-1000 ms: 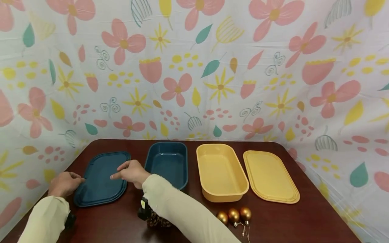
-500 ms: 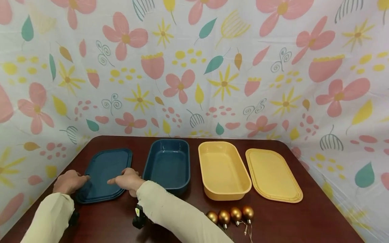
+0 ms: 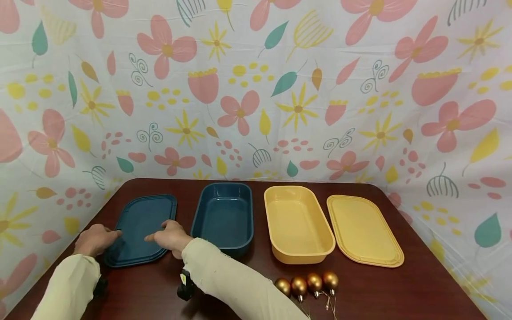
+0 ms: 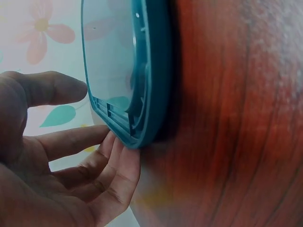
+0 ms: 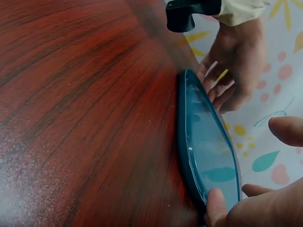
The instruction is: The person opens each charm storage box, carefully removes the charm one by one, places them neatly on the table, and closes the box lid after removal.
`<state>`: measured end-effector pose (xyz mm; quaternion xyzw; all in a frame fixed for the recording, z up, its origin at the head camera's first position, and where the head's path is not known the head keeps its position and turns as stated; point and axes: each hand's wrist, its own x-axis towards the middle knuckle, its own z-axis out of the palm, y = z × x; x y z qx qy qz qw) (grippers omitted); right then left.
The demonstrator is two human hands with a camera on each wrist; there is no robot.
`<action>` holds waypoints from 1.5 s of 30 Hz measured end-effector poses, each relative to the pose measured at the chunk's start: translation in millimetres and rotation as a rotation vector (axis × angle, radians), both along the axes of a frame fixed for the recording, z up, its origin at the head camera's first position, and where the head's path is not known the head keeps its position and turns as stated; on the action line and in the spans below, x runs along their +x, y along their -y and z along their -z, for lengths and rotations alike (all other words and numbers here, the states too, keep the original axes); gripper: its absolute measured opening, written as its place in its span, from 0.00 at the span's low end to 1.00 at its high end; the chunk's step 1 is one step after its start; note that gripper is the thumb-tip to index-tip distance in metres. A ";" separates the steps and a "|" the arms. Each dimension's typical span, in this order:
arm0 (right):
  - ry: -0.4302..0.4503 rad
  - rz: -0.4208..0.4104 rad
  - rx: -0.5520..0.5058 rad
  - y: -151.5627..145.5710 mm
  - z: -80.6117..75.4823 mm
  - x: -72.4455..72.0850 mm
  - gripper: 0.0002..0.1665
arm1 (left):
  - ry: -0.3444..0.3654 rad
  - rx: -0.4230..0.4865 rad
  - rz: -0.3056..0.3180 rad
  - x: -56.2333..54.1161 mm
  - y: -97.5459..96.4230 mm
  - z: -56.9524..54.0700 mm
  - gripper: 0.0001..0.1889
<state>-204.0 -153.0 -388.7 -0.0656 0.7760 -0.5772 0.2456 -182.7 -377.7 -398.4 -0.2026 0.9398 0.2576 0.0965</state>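
A dark blue lid (image 3: 140,229) lies flat on the left of the table, between my two hands. At its left edge is my left hand (image 3: 94,240); in the left wrist view the fingertips (image 4: 127,153) touch the rim and the thumb lies by the top edge. My right hand (image 3: 173,239) is at the opposite edge, its forefinger reaching over the lid. The right wrist view shows one fingertip (image 5: 216,201) on the rim and another digit lifted away from it. Beside the right hand stands a dark blue bin (image 3: 224,213) with nothing visible inside.
A yellow bin (image 3: 298,222) and yellow lid (image 3: 365,229) sit right of the blue bin. Several gold ball ornaments (image 3: 314,282) with strings lie at the front, partly behind the right sleeve (image 3: 240,280). A floral curtain (image 3: 256,133) hangs behind the table (image 3: 368,291).
My right hand has come down and slightly left to the blue lid's right edge. My left hand has shifted slightly along its edge. Pine cones seen earlier are now hidden.
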 end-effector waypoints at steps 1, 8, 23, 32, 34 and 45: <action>0.000 0.003 -0.008 -0.3 -0.2 -0.4 0.31 | 0.002 0.002 -0.002 -0.2 0.8 0.2 0.32; 0.024 0.022 -0.076 -2.4 1.5 -2.5 0.33 | 0.003 0.115 -0.015 -1.1 9.4 4.6 0.38; -0.046 0.068 -0.112 -3.5 -17.2 -5.8 0.31 | -0.167 0.435 -0.090 20.1 21.7 -7.6 0.36; -0.151 0.085 -0.213 -24.0 -39.0 -27.0 0.22 | -0.353 0.735 -0.188 30.1 10.9 -24.5 0.20; -0.182 0.088 -0.233 -31.5 -41.2 -32.3 0.22 | -0.426 0.806 -0.209 29.7 1.7 -27.3 0.17; -0.247 0.092 -0.417 -59.6 -57.0 -48.2 0.27 | -0.594 0.951 -0.203 21.4 -42.2 -43.4 0.41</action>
